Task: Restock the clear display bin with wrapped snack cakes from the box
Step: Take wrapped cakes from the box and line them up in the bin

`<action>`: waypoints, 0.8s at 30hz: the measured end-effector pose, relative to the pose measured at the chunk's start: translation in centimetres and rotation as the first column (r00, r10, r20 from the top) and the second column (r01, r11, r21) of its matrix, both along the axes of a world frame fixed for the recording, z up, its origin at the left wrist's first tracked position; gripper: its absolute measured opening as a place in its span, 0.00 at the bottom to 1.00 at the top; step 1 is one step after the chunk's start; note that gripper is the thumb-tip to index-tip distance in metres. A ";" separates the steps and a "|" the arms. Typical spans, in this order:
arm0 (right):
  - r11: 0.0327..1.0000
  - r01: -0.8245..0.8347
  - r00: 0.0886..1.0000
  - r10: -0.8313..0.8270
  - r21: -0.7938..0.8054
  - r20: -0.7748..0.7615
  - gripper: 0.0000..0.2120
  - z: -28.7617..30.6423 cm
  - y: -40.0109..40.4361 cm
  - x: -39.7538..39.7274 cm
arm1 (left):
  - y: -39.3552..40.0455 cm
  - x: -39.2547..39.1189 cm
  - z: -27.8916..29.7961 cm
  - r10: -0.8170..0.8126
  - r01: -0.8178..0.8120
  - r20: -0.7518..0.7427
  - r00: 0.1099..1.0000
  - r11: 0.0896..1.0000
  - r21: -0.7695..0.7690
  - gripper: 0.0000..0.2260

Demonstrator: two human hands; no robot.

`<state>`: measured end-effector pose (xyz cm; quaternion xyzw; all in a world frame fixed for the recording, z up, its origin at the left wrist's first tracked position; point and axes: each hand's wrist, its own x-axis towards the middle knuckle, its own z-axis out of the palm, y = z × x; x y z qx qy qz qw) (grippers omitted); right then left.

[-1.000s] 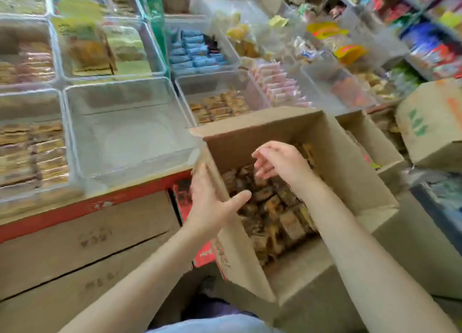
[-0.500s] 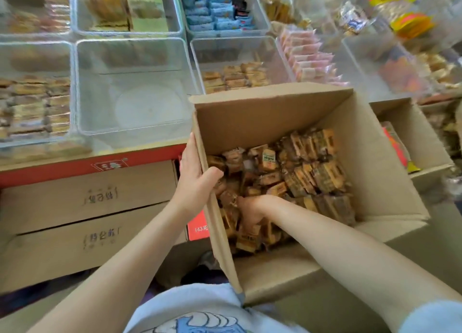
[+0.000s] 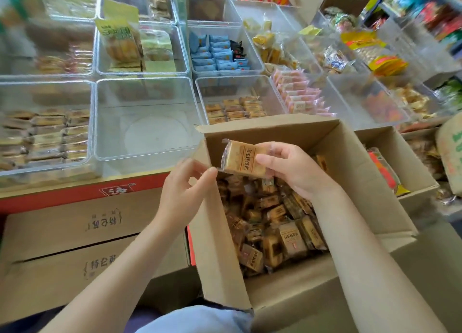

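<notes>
The display shelf point(image 3: 75, 193), edged in red along its front, carries a grid of clear bins; the clear display bin point(image 3: 147, 122) at the middle of that front edge holds nothing but a pale round mark on its floor; the bin to its left point(image 3: 45, 132) is packed with rows of tan wrapped cakes, and the bin to its right point(image 3: 235, 102) has a few rows at its near side. The open cardboard box point(image 3: 350, 172) stands just before the shelf's front edge, below the right-hand bin, heaped with wrapped snack cakes point(image 3: 275, 222). Above the box's far left corner the right hand point(image 3: 292, 167) pinches one wrapped cake point(image 3: 241, 158) between thumb and curled fingers, the packet tilted; the left hand point(image 3: 185, 192) has thumb and forefinger closed at the wrapper's lower left tail, seemingly nipping it, though blur there makes the contact uncertain.
</notes>
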<state>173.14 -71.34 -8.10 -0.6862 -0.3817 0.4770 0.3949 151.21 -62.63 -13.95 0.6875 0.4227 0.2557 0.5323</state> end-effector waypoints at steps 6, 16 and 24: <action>0.995 -0.072 0.997 0.070 0.062 0.029 0.14 1.1 3.2 -6.4 | 3.8 -3.7 3.1 -0.059 0.099 0.221 0.974 0.980 -0.173 0.08; 0.983 -0.181 0.952 0.167 0.032 0.256 0.17 -2.9 14.6 -20.1 | 11.0 -17.0 0.1 0.018 -0.019 0.012 1.000 0.993 0.118 0.19; 0.983 -0.178 0.922 0.179 -0.035 0.344 0.13 -8.1 26.8 -31.0 | 23.3 -34.8 -6.2 0.252 -0.101 -0.505 0.826 0.946 0.307 0.24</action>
